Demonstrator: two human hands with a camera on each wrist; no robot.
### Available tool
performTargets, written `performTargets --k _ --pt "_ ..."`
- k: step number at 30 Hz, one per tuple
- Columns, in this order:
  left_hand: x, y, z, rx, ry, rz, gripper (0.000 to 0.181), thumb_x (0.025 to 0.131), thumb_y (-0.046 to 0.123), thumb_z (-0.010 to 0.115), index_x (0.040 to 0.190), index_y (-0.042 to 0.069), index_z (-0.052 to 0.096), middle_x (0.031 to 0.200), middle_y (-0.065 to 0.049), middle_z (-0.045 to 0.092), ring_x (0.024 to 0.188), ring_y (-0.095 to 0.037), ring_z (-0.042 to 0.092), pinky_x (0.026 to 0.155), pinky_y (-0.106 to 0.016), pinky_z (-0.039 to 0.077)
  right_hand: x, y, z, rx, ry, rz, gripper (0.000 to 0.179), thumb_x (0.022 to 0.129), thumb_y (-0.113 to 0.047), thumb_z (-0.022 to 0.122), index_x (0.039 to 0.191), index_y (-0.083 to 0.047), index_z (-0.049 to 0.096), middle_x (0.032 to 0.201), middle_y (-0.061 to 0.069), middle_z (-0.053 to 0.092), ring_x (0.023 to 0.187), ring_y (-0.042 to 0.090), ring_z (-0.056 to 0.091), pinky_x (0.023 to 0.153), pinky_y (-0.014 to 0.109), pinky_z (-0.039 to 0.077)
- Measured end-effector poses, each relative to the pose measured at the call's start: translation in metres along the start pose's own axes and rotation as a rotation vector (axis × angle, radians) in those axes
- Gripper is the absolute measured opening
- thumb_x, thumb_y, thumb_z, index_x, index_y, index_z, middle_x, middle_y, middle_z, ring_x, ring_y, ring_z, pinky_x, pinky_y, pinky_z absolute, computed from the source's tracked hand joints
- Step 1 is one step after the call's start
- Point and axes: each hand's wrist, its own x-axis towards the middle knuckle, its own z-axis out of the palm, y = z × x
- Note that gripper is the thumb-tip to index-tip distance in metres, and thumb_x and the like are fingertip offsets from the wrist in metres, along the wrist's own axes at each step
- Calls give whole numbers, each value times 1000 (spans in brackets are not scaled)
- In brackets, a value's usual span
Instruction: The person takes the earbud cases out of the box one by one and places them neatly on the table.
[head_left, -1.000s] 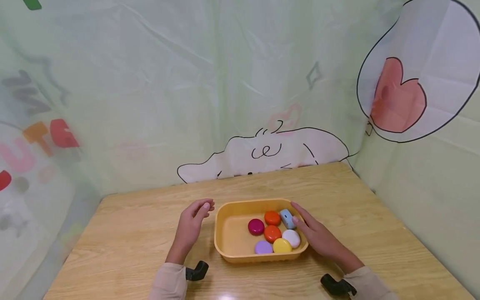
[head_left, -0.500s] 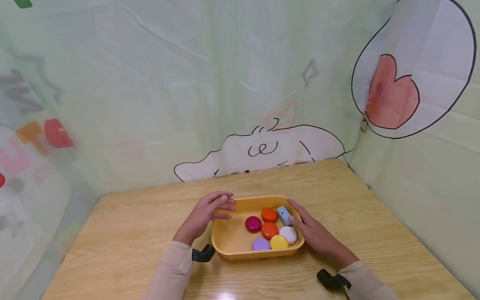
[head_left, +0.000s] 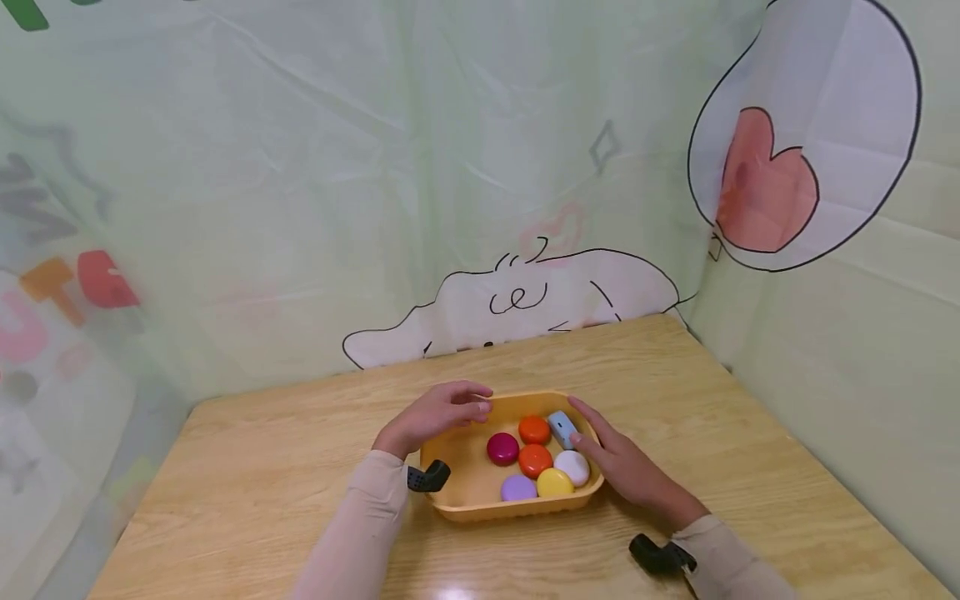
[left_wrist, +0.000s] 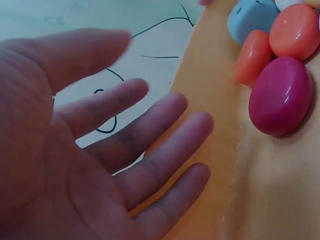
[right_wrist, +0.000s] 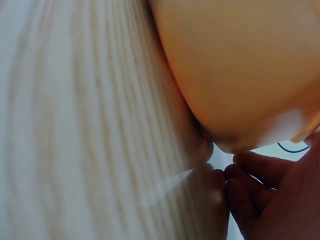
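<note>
A yellow-orange plastic tray stands on the wooden table, holding several glossy rounded pieces at its right. Among them are a magenta piece, two orange ones, a purple one, a yellow one, a white one and a light blue block. My left hand hovers over the tray's left back part, holding nothing; its fingers are spread in the left wrist view, apart from the magenta piece. My right hand grips the tray's right side, thumb over the rim near the blue block, fingers outside.
The wooden table extends around the tray on all sides. A pale printed curtain hangs behind it and along both sides. Black devices are strapped at both wrists.
My left hand has moved right from beside the tray to over its left part, its fingers loosening. The right hand stays at the tray's right side. The head view has shifted slightly.
</note>
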Motion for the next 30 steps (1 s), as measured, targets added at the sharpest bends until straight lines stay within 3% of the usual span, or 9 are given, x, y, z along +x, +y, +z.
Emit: performTargets --k 5,8,20,30 --pt "3 2 0 179 -62 -9 41 98 26 66 135 8 62 129 -3 65 120 -18 57 107 -44 41 3 -1 1 -3 -5 -6 66 106 -45 44 162 -24 15 165 17 14 149 45 14 113 64 16" --pt "3 2 2 235 -87 -44 42 95 25 69 134 10 64 128 0 66 119 -18 57 106 -43 41 4 0 1 0 -5 2 66 106 -46 44 161 -25 16 165 16 15 149 44 15 113 64 16" --pt "3 4 9 204 -102 -145 45 93 21 72 134 7 62 128 -8 64 116 -23 60 100 -43 48 1 1 1 -17 15 -13 65 106 -45 44 161 -25 17 165 16 16 148 44 17 113 64 18" --pt "8 4 14 297 -162 -179 46 89 19 77 132 8 64 120 -6 67 103 -20 64 94 -40 52 2 1 2 -8 15 -8 66 106 -43 46 161 -25 17 165 16 16 149 44 16 113 63 19"
